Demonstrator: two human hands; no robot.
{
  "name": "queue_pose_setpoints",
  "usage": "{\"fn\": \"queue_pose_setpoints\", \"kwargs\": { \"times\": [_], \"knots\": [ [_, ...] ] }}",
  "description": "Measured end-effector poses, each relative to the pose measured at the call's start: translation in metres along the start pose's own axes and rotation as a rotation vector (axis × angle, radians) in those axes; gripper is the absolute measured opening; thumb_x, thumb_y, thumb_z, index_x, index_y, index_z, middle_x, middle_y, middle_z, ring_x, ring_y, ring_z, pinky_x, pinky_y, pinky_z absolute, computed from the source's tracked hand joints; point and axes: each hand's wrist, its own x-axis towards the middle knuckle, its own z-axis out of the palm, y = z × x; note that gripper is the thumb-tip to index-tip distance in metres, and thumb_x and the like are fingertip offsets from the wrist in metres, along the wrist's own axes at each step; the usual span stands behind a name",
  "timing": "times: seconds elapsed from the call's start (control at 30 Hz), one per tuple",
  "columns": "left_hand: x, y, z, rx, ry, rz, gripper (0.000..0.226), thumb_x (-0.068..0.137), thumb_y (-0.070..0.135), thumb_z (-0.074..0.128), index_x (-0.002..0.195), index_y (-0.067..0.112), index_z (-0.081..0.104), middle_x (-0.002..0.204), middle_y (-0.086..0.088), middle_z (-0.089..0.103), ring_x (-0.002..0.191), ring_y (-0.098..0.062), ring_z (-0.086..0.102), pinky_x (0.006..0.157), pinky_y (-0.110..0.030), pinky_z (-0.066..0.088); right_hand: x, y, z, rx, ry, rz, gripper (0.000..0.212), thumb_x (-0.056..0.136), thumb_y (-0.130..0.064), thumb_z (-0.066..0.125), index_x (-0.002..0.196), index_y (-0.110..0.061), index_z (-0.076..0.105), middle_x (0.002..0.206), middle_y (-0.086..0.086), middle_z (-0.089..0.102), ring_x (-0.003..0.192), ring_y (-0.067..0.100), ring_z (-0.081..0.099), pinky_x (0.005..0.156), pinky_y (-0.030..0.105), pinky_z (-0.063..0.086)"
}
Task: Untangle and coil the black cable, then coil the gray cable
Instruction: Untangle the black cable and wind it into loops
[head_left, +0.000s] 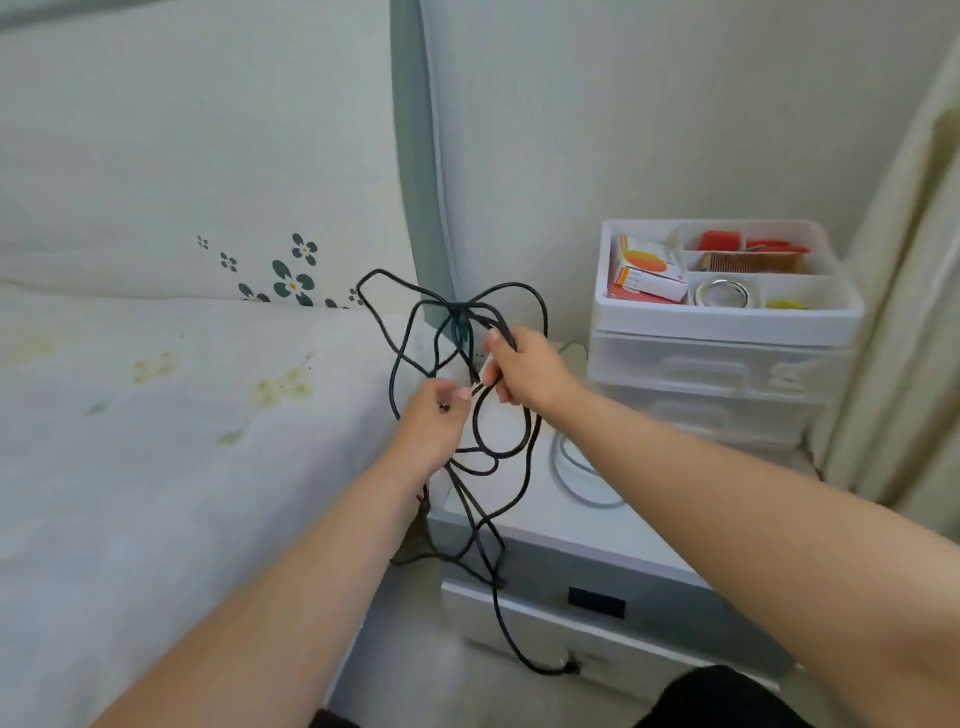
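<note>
Two bare hands work in the middle of a small pale room, between a bed and a nightstand. Far left, the bed (156, 415) spreads out under a soft, quilted cream cover printed with dark green flowers, backed by a padded grey-green headboard (415, 156). Moving in, the left hand (434, 426) curls its fingers (462, 395) around a strand of the black cable (395, 364), a thin, glossy cord held up in the air in a loose knot of loops, its tail dangling down past the drawer front. Just beside it, the right hand (524, 371) grips a bunch of those strands, fingers closed tight around them. Below sits the nightstand's smooth white tabletop (519, 499), and on it lies the gray cable (571, 473), a rounded loop partly hidden by the right forearm. Further right stands a translucent plastic drawer organizer (727, 364), its top tray holding small boxes, a wooden comb and a roll of tape. A cream curtain (909, 312) hangs at the far edge.
</note>
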Motion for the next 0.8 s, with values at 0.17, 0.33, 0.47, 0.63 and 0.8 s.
{"fn": "queue_pose_setpoints", "kwargs": {
  "times": [0.17,0.33,0.47,0.63,0.8],
  "knots": [
    [-0.044,-0.005,-0.010,-0.066,0.059,-0.005,0.047,0.100,0.035,0.043,0.140,0.011,0.038,0.145,-0.005,0.042,0.131,-0.020,0.043,0.102,-0.030,0.033,-0.067,-0.014,0.006,0.125,0.009,-0.064,0.028,0.102,-0.028,0.036,0.102,-0.008,0.055,0.058,0.002,0.055,0.036,0.007,0.040,0.039,0.017,0.033],
    [-0.090,-0.029,-0.012,-0.208,0.345,-0.013,0.018,0.097,0.021,0.052,0.113,0.015,0.047,0.101,0.006,0.053,0.092,-0.012,0.057,0.071,-0.013,0.041,-0.110,-0.013,0.005,0.232,0.112,-0.120,0.026,0.102,-0.026,0.036,0.093,-0.014,0.057,0.053,-0.002,0.045,0.038,0.004,0.036,0.040,0.017,0.030],
    [-0.116,-0.063,-0.018,-0.199,0.420,-0.181,0.053,0.086,0.023,0.069,0.125,0.011,0.035,0.126,-0.008,0.043,0.109,-0.023,0.053,0.090,-0.031,0.043,-0.140,-0.007,-0.002,0.399,0.131,-0.081,0.028,0.103,-0.026,0.036,0.092,-0.015,0.059,0.050,-0.002,0.035,0.038,0.007,0.026,0.038,0.018,0.021],
    [-0.145,-0.105,-0.011,-0.283,-0.077,-0.379,0.105,0.079,0.043,0.075,0.153,0.028,0.002,0.161,0.000,0.009,0.145,-0.024,0.018,0.116,-0.044,0.021,-0.170,0.018,-0.004,0.493,0.062,-0.006,0.031,0.103,-0.027,0.036,0.101,-0.009,0.061,0.046,-0.004,0.035,0.036,0.008,0.023,0.039,0.018,0.017],
    [-0.158,-0.121,0.001,-0.322,-0.350,-0.382,0.098,0.075,0.046,0.077,0.151,0.029,0.018,0.156,0.007,0.024,0.144,-0.014,0.019,0.118,-0.042,0.015,-0.188,0.047,-0.006,0.562,-0.037,0.054,0.033,0.103,-0.028,0.037,0.100,-0.008,0.063,0.045,-0.003,0.034,0.035,0.008,0.019,0.037,0.017,0.015]
  ]
}}
